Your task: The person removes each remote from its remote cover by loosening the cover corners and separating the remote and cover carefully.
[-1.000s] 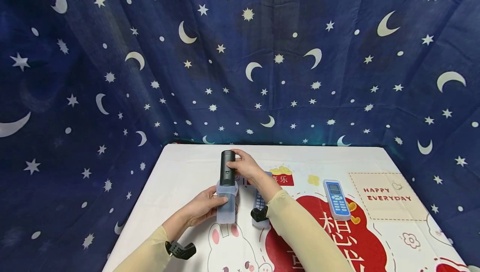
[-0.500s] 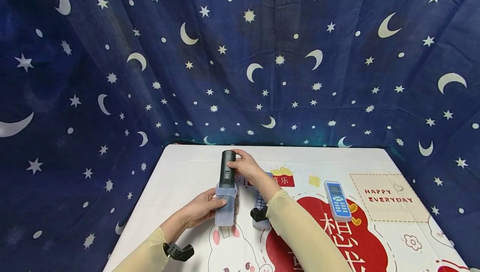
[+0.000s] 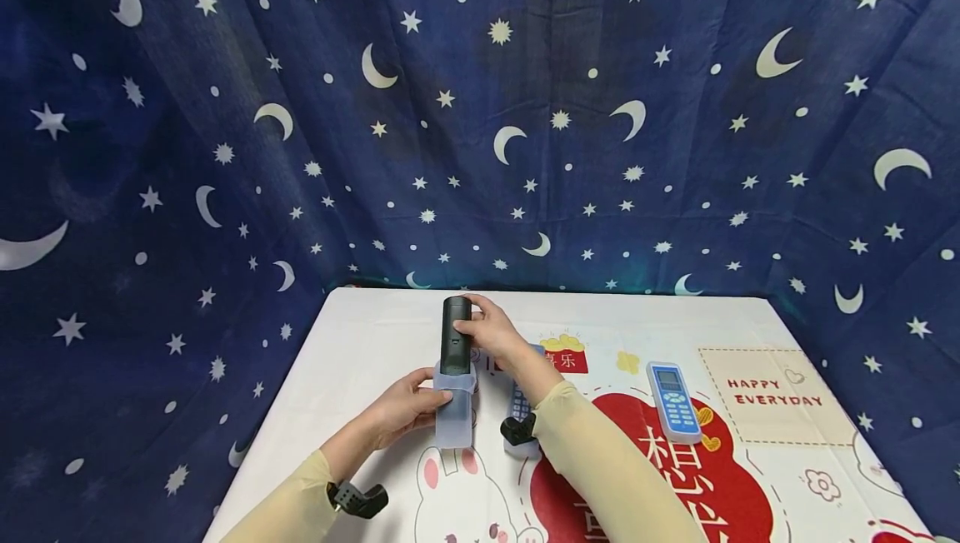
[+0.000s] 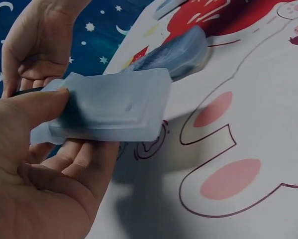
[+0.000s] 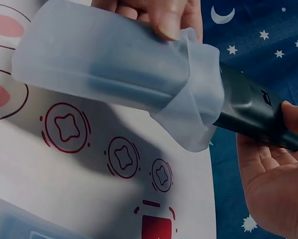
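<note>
Dark blue fabric with pale moons and stars (image 3: 480, 110) hangs behind the white printed desk (image 3: 375, 331). I see the left hand (image 3: 405, 410) gripping a translucent, frosted flexible sleeve (image 3: 454, 426), and the right hand (image 3: 491, 333) pinching a long black plastic device (image 3: 453, 318), partly inside that sleeve, above the desk's left half.

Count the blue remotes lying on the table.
2. One blue remote lies right of the right arm; a second blue remote lies beneath that arm, partly hidden. Others may be hidden.

left grip (image 3: 405, 410) — pinching, nearer | right grip (image 3: 493, 333) — pinching, farther forward
</note>
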Demonstrator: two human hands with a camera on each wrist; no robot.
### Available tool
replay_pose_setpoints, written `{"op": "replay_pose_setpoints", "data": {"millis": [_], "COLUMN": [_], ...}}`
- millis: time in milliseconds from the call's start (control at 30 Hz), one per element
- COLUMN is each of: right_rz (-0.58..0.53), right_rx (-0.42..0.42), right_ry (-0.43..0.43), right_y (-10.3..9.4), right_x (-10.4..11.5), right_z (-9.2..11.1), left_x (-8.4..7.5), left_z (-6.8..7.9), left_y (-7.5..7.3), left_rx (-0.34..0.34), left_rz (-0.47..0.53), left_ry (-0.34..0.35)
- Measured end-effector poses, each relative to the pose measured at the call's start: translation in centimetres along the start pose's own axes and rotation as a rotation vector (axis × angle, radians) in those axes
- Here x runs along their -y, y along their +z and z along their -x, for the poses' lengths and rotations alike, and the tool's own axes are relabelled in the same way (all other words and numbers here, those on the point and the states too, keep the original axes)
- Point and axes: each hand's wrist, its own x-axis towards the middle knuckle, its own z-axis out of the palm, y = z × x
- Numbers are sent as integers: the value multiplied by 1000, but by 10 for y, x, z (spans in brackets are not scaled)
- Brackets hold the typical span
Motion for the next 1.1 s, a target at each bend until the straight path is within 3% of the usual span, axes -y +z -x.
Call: {"op": "replay_pose_setpoints", "data": {"millis": [300,533,900,1100], "right_rz": [-3,10,7,-7], "right_rx": [-8,0,-6,-32], "right_ry": [-12,3,7,16], "right_y": [-1,-2,1,-1], "right_x": [-2,-5,-11,-10], "right_z": [0,-2,-1,-3], "left_x": [2,4,7,6], "left_z": [3,6,12,9], "left_y": [-1,-5,-7,-8], "left_rx": [86,103,128,165], "left_rz": [-57,-98,-86,-109], "left_ry": [59,55,57,87]}}
